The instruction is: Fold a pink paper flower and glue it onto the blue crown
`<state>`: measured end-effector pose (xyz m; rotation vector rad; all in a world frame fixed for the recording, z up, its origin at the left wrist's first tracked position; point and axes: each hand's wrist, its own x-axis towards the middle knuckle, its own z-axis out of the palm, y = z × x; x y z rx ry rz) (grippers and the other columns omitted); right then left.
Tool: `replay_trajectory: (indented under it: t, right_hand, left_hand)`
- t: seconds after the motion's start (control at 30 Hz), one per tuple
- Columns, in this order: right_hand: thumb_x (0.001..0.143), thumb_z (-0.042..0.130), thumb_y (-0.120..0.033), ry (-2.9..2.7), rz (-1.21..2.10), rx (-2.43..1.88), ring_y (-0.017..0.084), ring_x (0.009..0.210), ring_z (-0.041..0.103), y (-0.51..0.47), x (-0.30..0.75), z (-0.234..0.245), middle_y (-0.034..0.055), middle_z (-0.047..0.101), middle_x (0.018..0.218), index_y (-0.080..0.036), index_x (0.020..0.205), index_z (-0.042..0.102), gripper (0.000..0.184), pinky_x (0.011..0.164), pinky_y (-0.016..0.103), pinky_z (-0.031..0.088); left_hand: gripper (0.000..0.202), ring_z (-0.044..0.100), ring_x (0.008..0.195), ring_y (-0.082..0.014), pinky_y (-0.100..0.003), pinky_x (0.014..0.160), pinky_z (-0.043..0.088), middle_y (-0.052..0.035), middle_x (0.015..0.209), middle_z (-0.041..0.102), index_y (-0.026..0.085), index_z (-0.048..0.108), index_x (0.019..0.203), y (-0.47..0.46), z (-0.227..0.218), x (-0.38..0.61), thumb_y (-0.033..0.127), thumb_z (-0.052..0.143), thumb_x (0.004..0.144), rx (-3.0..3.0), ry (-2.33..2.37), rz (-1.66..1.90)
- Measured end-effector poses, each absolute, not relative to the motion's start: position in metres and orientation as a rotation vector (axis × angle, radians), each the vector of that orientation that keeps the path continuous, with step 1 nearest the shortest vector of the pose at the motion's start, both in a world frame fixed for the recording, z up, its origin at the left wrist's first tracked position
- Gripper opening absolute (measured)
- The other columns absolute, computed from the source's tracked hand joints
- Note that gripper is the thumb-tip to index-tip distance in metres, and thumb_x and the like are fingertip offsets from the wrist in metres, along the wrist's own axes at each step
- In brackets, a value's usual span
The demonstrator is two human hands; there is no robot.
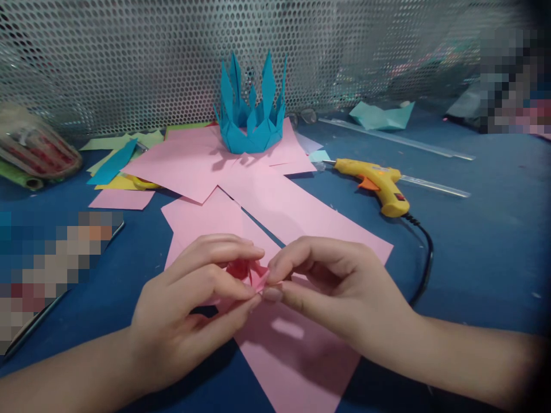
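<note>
Between my two hands is a small pink folded paper piece [257,276], with a deeper pink inside. My left hand [189,304] pinches it from the left, thumb and fingertips closed on its lower edge, and the fingers hide part of it. From the right, my right hand [331,287] grips its edge between thumb and index finger. Large pink paper sheets [301,361] lie beneath the hands on the blue table. Behind them, a blue folded paper crown [252,129] with tall points stands upright on more pink paper.
A yellow glue gun [374,178] lies to the right, its black cord [430,258] curving toward me. Clear glue sticks [400,139] and a pale teal folded paper [381,116] are beyond it. Paper scraps [123,199] and a plastic container [37,143] lie left. A perforated metal panel [129,63] borders the back.
</note>
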<state>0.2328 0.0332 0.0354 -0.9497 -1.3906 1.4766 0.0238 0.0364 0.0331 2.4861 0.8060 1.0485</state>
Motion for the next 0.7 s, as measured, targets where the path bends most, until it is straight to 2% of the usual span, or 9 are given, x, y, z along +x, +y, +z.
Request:
replay_trajectory:
  t: [0.1,0.2,0.3,0.43,0.6,0.7]
  right_hand:
    - [0.074,0.08,-0.013,-1.446,1.43,-0.953,0.009,0.067,0.067,0.0326,0.233,0.0349,-0.0033,0.073,0.071,-0.021,0.075,0.071,0.013,0.063,0.015,0.056]
    - [0.078,0.076,-0.014,-1.492,1.373,-0.941,0.008,0.067,0.068,0.0319,0.2336,0.0357,-0.0031,0.073,0.072,-0.021,0.077,0.07,0.01,0.063,0.014,0.056]
    - [0.079,0.073,-0.012,-1.505,1.341,-0.915,0.008,0.066,0.068,0.031,0.2339,0.0363,-0.0036,0.071,0.071,-0.021,0.077,0.068,0.011,0.063,0.014,0.057]
    - [0.077,0.073,-0.006,-1.517,1.26,-0.879,0.007,0.065,0.067,0.0297,0.2329,0.0351,-0.0048,0.07,0.072,-0.022,0.078,0.067,0.016,0.064,0.014,0.057]
    - [0.079,0.076,-0.01,-1.541,1.189,-0.849,0.007,0.074,0.071,0.0292,0.2329,0.0322,-0.0045,0.076,0.082,-0.024,0.093,0.071,0.02,0.07,0.013,0.058]
    - [0.082,0.074,-0.011,-1.594,1.133,-0.864,0.006,0.08,0.072,0.0294,0.234,0.0313,-0.0046,0.078,0.088,-0.025,0.094,0.072,0.018,0.075,0.012,0.056]
  left_hand:
    - [0.018,0.059,0.118,-0.0139,-0.026,0.103,0.05,-0.0035,0.123,0.064,0.022,0.06,0.095,0.0353,0.0349,0.0218,0.007,0.064,0.088,2.574,0.801,0.986]
    - [0.015,0.057,0.113,-0.0141,-0.028,0.1,0.048,-0.001,0.119,0.062,0.024,0.059,0.091,0.0346,0.0353,0.025,0.011,0.065,0.089,2.549,0.916,1.129]
    - [0.012,0.056,0.104,-0.0132,-0.029,0.092,0.047,0.0018,0.11,0.06,0.026,0.059,0.086,0.0351,0.0343,0.0294,0.018,0.066,0.091,2.508,1.051,1.217]
    - [0.01,0.055,0.097,-0.0128,-0.028,0.084,0.046,0.0029,0.105,0.059,0.027,0.063,0.084,0.0355,0.0342,0.0298,0.025,0.063,0.094,2.564,1.106,1.152]
    - [0.005,0.058,0.092,-0.0124,-0.027,0.081,0.048,0.0033,0.099,0.061,0.028,0.067,0.087,0.0345,0.0358,0.0284,0.025,0.067,0.091,2.553,1.124,1.124]
    - [0.006,0.059,0.084,-0.0122,-0.027,0.074,0.05,0.0039,0.092,0.062,0.028,0.07,0.084,0.0339,0.0352,0.0299,0.024,0.07,0.088,2.482,1.159,1.181]
